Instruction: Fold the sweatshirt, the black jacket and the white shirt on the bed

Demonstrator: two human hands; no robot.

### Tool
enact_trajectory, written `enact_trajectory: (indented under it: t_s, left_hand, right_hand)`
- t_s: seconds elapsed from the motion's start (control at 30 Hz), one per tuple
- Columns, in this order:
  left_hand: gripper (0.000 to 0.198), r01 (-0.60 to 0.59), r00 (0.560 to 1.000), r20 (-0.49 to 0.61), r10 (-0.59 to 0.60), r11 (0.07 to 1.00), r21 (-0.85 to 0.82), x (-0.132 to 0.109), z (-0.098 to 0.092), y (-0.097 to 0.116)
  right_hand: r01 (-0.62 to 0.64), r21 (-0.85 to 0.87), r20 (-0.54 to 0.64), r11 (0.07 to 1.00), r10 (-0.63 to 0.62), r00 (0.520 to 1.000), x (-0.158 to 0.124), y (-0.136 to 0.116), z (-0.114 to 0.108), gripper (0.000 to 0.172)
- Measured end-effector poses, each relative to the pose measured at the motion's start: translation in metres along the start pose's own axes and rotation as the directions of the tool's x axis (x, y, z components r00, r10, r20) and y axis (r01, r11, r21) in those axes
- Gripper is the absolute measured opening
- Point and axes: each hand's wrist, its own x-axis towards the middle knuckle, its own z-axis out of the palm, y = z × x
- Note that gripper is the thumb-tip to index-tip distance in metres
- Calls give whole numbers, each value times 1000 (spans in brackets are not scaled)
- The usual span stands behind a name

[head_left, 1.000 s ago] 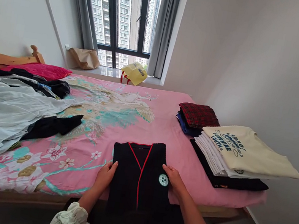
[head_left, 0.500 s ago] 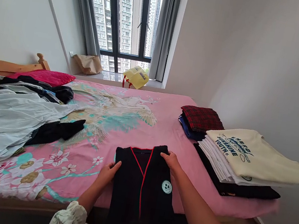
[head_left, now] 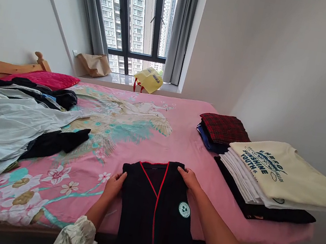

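Observation:
A black garment [head_left: 153, 204] with red piping and a round green badge lies on the near edge of the bed, its lower part hanging over the side. My left hand [head_left: 114, 186] grips its upper left corner, fingers curled on the cloth. At the upper right corner my right hand [head_left: 190, 179] pinches the shoulder edge.
The bed has a pink flowered sheet [head_left: 136, 130]. Unfolded clothes [head_left: 8, 120] are heaped on the left. On the right stand a folded stack topped by a cream T-shirt [head_left: 282, 176] and a smaller stack topped by red plaid [head_left: 223, 128]. A yellow bag [head_left: 148, 80] sits on the window sill.
My right hand has moved from beside the badge up to the garment's top right corner. My left hand has slid up the left edge to the top corner.

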Motion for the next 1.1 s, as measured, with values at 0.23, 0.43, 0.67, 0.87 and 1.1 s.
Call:
enact_trajectory:
  t_s: [0.23,0.43,0.67,0.87,1.1]
  left_hand:
    - [51,42,997,56,-44,999,27,-44,-11,-25]
    - [58,-55,993,106,56,998,-21,-87,-7,-40]
    - [56,-58,998,34,57,998,32,-123,-18,-57]
    - [58,-6,1000,22,4,998,60,-146,-26,-69]
    - [56,-45,993,112,36,996,80,-148,-25,-64]
  right_hand:
    - [-39,-26,91,999,41,995,-75,10,-32,35]
    - [-41,35,236,999,32,971,-126,24,-34,38]
    - [35,-184,-1,982,-36,999,-160,39,-34,38]
    - [22,-235,-82,972,-43,996,-199,54,-38,36]
    - [136,-184,-100,973,-157,983,-208,64,-37,38]
